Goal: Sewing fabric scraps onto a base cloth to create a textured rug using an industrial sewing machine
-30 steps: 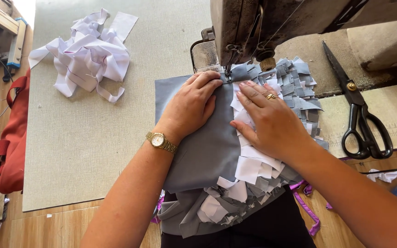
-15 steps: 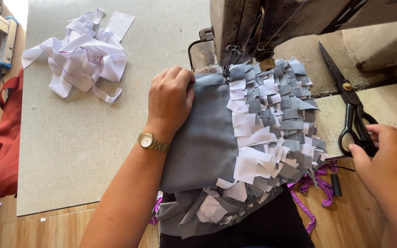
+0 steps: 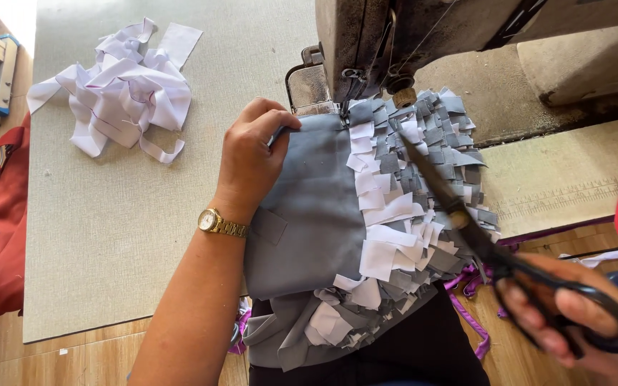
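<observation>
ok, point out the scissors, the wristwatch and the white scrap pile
scissors (image 3: 466,227): head view, on the pivot of the blades.
wristwatch (image 3: 211,221): head view, on the gold case.
white scrap pile (image 3: 126,86): head view, on the pile's middle.

No packages, labels, signs (or screens).

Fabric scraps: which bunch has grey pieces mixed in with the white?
The bunch sewn onto the grey fabric panel, under the scissors: grey and white scraps. The loose pile is only white.
</observation>
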